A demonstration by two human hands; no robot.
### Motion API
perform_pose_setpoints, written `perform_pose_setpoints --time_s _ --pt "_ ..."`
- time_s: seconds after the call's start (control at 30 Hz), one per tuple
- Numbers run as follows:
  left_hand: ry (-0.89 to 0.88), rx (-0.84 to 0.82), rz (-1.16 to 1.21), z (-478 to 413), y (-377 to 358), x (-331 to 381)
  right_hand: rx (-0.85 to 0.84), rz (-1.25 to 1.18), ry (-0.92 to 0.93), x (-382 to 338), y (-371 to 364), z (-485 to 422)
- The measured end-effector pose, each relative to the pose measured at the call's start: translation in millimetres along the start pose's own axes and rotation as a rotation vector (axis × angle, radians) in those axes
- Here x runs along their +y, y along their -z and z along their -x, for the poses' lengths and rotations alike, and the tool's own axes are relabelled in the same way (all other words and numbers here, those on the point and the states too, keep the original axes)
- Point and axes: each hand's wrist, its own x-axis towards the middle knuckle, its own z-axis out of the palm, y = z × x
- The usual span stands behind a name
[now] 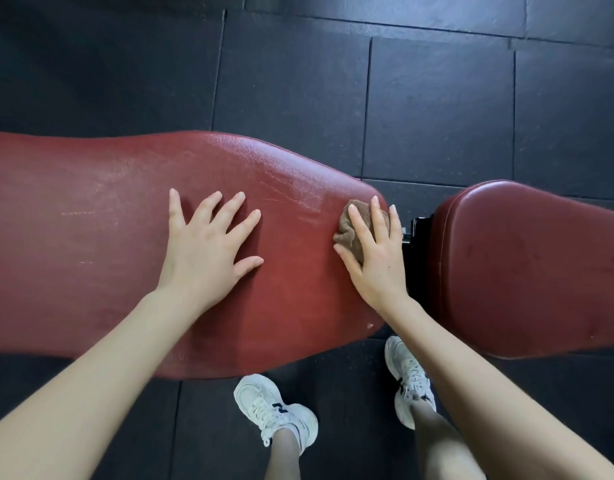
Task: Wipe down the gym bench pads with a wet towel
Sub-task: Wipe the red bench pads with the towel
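Observation:
A long dark-red bench pad (108, 244) runs across the view from the left. A second red pad (527, 271) lies to its right across a narrow gap. My left hand (208, 247) rests flat on the long pad with fingers spread. My right hand (378, 254) presses a small brown towel (347, 226) onto the right end of the long pad with straight fingers. Most of the towel is hidden under that hand. A wet sheen shows on the pad just left of and above the towel.
Black metal hardware (416, 233) sits in the gap between the pads. Dark rubber floor tiles (437, 109) surround the bench. My two white sneakers (274, 410) stand on the floor at the bench's near side.

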Motion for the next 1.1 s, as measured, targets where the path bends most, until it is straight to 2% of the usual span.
perform_pose_setpoints --time_s 0.07,0.13,0.2,0.33,0.47,0.53,0.67,0.87,1.1 --pt "-0.028 0.041 0.012 0 0 -3 0.109 -0.047 -0.199 -21 -7 -20" --pt "-0.023 0.077 0.025 0 2 -8 0.143 -0.055 -0.337 -50 -12 -47" --pt "0.032 0.069 0.023 -2 5 -15 0.111 -0.026 -0.276 -83 -19 -76" --pt "0.128 0.018 0.04 -3 4 -23 0.105 0.096 0.062 -138 -38 -115" --pt "0.147 -0.002 0.063 -3 1 -21 0.039 0.049 0.26 -93 -25 -104" --pt "0.154 -0.017 0.052 -4 1 -20 0.039 0.028 0.239 -47 -13 -83" --pt "0.161 -0.02 0.06 -3 -2 -20 -0.019 -0.08 0.028 -5 5 -53" --pt "0.144 -0.042 0.016 -2 -1 -17 -0.023 -0.058 0.01 -15 8 17" --pt "0.147 -0.139 -0.023 5 3 -12 -0.085 0.084 0.065 -81 -13 116"
